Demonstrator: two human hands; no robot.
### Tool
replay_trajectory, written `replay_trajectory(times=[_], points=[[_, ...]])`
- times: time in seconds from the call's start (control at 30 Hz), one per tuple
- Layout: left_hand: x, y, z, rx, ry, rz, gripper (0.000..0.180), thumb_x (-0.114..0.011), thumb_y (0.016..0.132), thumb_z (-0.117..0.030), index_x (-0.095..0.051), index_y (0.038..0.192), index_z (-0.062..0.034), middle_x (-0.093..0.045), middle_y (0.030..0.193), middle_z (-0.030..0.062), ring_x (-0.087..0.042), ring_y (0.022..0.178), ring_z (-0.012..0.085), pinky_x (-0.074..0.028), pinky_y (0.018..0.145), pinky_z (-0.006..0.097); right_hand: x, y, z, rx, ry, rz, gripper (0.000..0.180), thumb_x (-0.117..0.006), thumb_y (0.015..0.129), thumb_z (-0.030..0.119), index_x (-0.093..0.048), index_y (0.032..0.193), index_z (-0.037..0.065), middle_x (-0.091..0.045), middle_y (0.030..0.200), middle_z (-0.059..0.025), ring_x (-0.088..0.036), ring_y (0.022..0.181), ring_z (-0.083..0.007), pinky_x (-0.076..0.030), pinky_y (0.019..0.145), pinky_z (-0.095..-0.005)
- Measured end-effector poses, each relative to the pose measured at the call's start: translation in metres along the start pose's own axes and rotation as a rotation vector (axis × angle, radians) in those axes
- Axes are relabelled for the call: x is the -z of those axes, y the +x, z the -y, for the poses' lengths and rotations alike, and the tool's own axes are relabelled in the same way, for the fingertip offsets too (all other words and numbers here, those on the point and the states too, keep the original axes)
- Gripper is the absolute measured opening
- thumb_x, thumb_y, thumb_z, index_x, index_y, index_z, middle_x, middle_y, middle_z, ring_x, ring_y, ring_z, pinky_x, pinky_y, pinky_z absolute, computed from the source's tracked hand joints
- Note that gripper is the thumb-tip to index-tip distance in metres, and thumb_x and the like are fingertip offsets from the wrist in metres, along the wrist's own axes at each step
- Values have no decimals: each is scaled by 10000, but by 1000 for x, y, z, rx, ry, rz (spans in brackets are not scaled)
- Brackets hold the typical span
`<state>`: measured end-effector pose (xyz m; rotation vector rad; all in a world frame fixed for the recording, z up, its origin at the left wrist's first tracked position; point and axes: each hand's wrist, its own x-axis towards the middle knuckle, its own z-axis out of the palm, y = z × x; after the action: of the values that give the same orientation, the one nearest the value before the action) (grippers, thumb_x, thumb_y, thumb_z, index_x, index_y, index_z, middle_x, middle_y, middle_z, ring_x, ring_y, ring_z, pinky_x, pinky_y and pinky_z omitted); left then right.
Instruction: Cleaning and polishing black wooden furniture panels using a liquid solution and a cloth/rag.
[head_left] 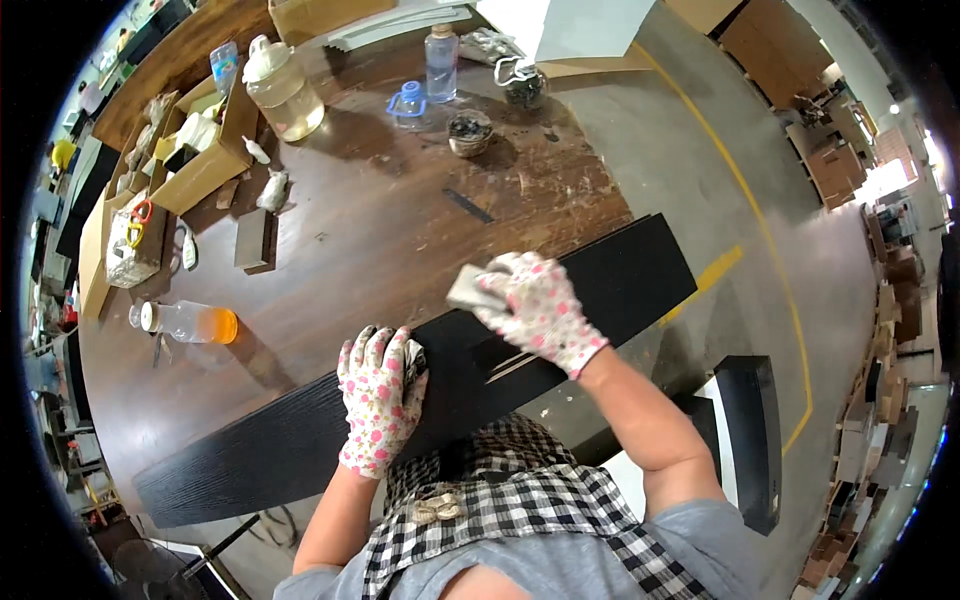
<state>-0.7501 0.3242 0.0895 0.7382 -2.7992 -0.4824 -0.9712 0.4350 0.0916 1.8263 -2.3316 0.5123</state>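
A long black wood-grain panel (pixel 260 445) lies slantwise across the near edge of the table, its right end reaching past the tabletop. My left hand (pixel 378 400), in a white glove with pink flowers, rests on the panel with its fingers bent toward the far edge. A crumpled dark cloth-like wad (pixel 413 362) shows between its thumb and fingers. In a matching glove, my right hand (pixel 540 308) grips a pale grey block (pixel 472 288) over the panel's far edge. Below that hand, a slot (pixel 510 366) with light edges shows in the panel.
On the brown table (pixel 350 240) stand a bottle of orange liquid (pixel 195 323), a large clear jug (pixel 283 92), a clear bottle (pixel 441 65) and a cup of dark bits (pixel 469 132). A cardboard box (pixel 205 150) sits far left. Another black panel (pixel 748 440) stands at right.
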Motion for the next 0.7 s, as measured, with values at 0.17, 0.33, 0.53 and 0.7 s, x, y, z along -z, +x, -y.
replay_trajectory(times=[0.17,0.33,0.53,0.7], points=[[-14,11,-21,33,47,-68,562,-701,731,-89,-538,1268,-72,-552,1220,167,-473,1210,357,-309,1078,488,60,-25,-165,-277,-199,118,384,-571,870,521,-715,861,166,-652,811,-92,-625,795,-269,-510,733,-401],[-21,17,-32,62,67,-125,540,-699,736,-62,-553,1256,-83,-559,1213,162,-496,1182,353,-361,1033,467,85,-33,-216,-345,-223,-1,353,-628,841,474,-712,969,155,-664,892,-92,-633,865,-275,-509,796,-393],[-27,28,-40,99,46,-107,505,-688,757,-101,-556,1243,-64,-563,1187,169,-501,1161,353,-342,1033,486,38,-42,-137,-77,36,32,315,-665,824,390,-696,1052,175,-640,1088,-88,-602,1002,-266,-484,846,-435],[-35,28,-40,67,50,-177,495,-687,765,-99,-562,1242,-62,-566,1176,167,-507,1140,359,-353,1010,480,57,-53,-176,-346,-106,-15,353,-687,790,369,-690,1047,128,-639,1081,-109,-582,1004,-278,-475,859,-425]])
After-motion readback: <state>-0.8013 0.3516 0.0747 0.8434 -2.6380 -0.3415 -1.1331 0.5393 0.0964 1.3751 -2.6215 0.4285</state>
